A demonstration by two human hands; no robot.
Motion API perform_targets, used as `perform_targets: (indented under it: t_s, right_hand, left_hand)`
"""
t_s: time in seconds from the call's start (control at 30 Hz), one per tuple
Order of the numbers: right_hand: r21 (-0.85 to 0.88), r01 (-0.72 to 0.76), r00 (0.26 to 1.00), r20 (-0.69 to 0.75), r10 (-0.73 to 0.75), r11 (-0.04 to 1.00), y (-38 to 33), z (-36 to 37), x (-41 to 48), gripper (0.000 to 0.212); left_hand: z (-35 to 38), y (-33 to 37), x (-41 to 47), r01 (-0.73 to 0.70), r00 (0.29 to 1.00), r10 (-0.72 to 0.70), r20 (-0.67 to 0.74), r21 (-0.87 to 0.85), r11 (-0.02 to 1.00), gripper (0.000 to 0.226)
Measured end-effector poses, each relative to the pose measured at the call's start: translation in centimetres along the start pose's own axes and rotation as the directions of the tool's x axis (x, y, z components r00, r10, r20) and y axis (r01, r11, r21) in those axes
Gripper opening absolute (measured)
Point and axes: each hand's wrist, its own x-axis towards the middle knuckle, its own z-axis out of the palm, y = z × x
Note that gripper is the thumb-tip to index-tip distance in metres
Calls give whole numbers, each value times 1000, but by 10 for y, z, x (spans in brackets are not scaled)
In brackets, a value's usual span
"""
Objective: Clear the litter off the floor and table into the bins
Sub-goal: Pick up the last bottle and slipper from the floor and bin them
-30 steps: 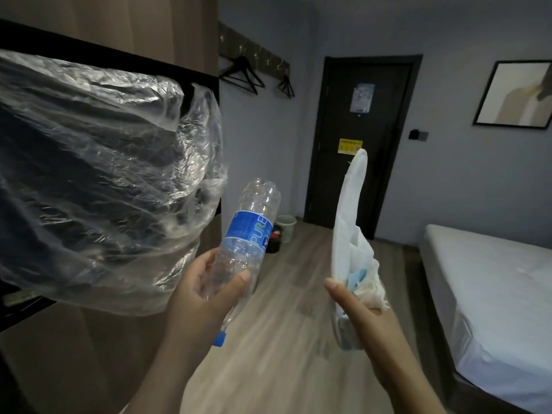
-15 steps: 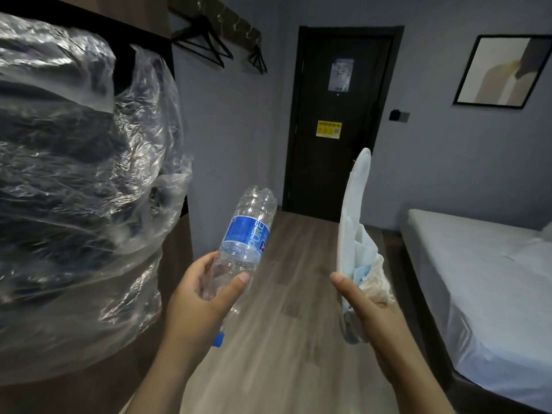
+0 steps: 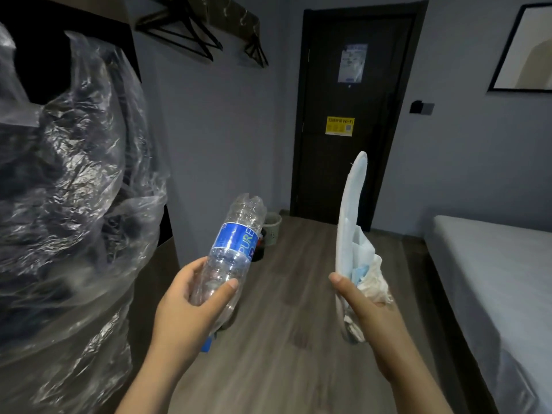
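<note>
My left hand (image 3: 191, 306) grips an empty clear plastic bottle (image 3: 231, 255) with a blue label, its base pointing up and away and its blue cap below my palm. My right hand (image 3: 363, 312) holds a flat white disposable slipper (image 3: 348, 222) standing upright, together with crumpled white and blue tissue litter (image 3: 369, 268) bunched against it. Far ahead, by the left wall near the door, stand a pale bin (image 3: 272, 227) and a dark bin (image 3: 259, 249), the dark one partly hidden behind the bottle.
A big crumpled clear plastic sheet (image 3: 68, 189) over dark shapes fills the left side close to me. A bed (image 3: 495, 279) with a white cover runs along the right. Wooden floor (image 3: 286, 324) stretches to a dark shut door (image 3: 348, 115). Black hangers (image 3: 185, 40) hang on the left wall.
The view has advanced toward the door and tilted down; the plastic sheet slid further left and the bins have come back into sight. Both hands keep their holds.
</note>
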Motion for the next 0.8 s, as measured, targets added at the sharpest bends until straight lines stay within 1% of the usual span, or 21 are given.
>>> perform_targets:
  t_s: [0.07,0.17,0.27,0.37,0.43,0.5,0.57,0.63,0.7,0.8]
  right_hand:
    - [-19,-23,1000,1,23,1000,8,11,29,84]
    - [-38,-37,999,-8,37,999,21,31,74,81]
    - [-50,-30,1000,-10,29,998,27,58,123,82]
    - [-73,-28,1000,1,28,997,27,89,172,87]
    - [-82,-40,999,0,40,996,27,109,203,85]
    - [-82,-44,999,-8,43,996,31,125,231,84]
    - [-80,-52,998,-22,51,995,40,137,258,84]
    - [-76,-78,997,-25,77,994,51,145,282,81]
    - [-80,-106,994,-39,103,991,61,151,307,77]
    - [-78,-130,991,-54,126,988,74,156,352,80]
  left_hand:
    - [5,-13,29,9,1000,-9,-20,22,1000,51]
    - [10,-34,76,35,999,-34,-17,13,999,55]
    - [14,-55,130,29,999,-29,-21,16,999,48]
    - [16,-72,189,33,999,-33,-18,1,999,48]
    - [18,-82,228,48,999,-47,-10,14,999,46]
    - [21,-92,263,53,999,-53,-4,24,998,50]
    - [26,-104,291,51,999,-51,-10,55,997,55]
    - [33,-118,314,90,996,-89,-11,40,995,55]
    - [43,-130,336,128,992,-129,2,27,991,53]
    - [62,-147,374,124,992,-125,9,55,991,46]
